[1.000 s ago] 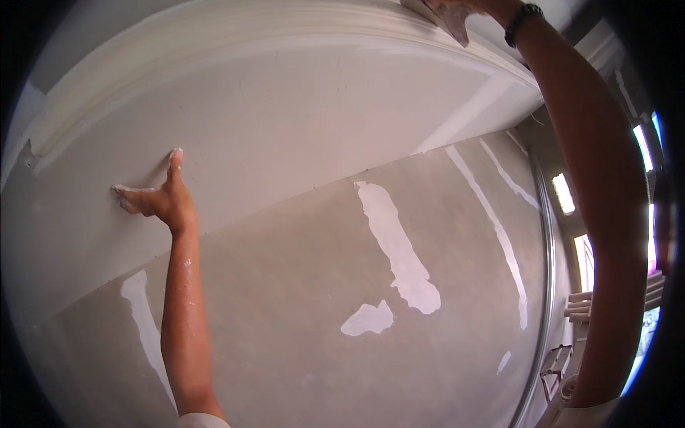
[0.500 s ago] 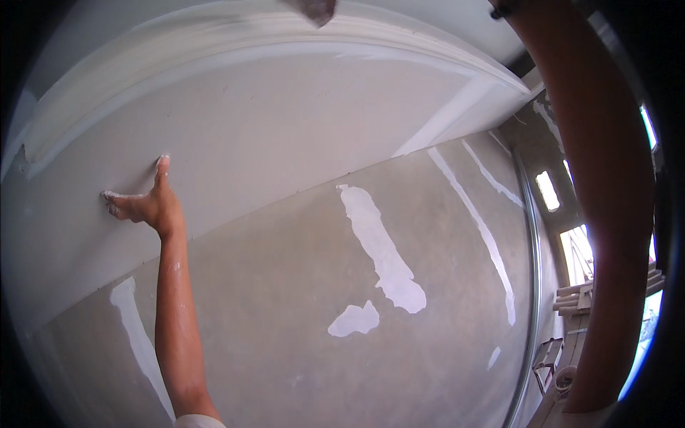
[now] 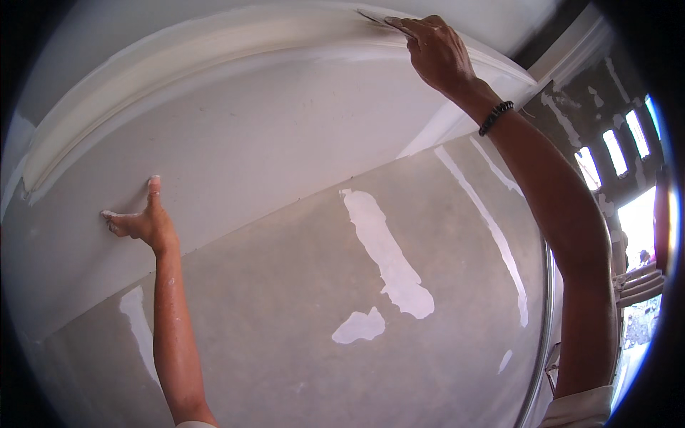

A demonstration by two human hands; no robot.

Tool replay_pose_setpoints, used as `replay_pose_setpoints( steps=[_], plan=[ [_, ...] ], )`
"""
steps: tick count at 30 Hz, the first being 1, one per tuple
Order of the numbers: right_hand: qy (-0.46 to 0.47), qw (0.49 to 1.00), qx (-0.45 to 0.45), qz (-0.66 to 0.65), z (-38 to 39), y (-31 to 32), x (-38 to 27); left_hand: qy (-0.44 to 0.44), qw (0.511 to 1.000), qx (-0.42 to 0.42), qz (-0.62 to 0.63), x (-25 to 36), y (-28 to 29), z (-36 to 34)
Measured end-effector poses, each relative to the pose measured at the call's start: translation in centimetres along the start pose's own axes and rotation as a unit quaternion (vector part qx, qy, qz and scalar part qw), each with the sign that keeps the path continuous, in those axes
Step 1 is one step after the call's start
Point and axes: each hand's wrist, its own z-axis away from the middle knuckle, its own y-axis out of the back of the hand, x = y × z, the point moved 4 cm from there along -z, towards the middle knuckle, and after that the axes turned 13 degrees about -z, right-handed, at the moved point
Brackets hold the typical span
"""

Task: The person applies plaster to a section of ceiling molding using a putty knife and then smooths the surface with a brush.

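My left hand [image 3: 143, 221] rests against the pale grey panel [image 3: 235, 143], thumb and fingers spread, white paste on their tips. My right hand [image 3: 439, 53] grips a thin metal scraper [image 3: 374, 19], blade edge-on against the white curved moulding [image 3: 178, 60] at the top. A dark bead bracelet is on my right wrist. Part of the scraper is hidden by my fingers.
Below the panel spans a grey surface [image 3: 271, 321] with irregular white patches [image 3: 385, 257]. At the right are a dark wall with several narrow openings [image 3: 614, 151], a large bright opening [image 3: 635, 221], pale lengths of material [image 3: 635, 282] and a metal track along the grey surface's edge.
My right hand, out of or partly out of frame earlier, has come down and left into view with the scraper at the moulding. My left hand sits lower in the picture, still spread.
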Motion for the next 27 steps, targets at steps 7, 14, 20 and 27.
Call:
replay_pose_setpoints(
  steps=[7,14,20,27],
  plan=[
    [-0.014,0.995,-0.026,0.091,1.4,3.0,4.1,-0.011,1.0,0.001,0.001,-1.1,0.3,-0.2],
    [0.106,0.89,-0.356,0.265,-8.6,0.7,9.8,-0.015,0.999,-0.019,0.038,0.3,-0.2,0.1],
    [-0.078,0.926,-0.362,0.072,-12.3,-0.9,-3.0,-0.003,1.0,-0.012,0.009,-0.4,-0.8,-0.1],
    [-0.019,0.96,-0.281,0.011,-10.4,-0.1,-8.3,0.006,1.0,0.0,-0.015,-0.9,0.1,-0.2]
  ],
)
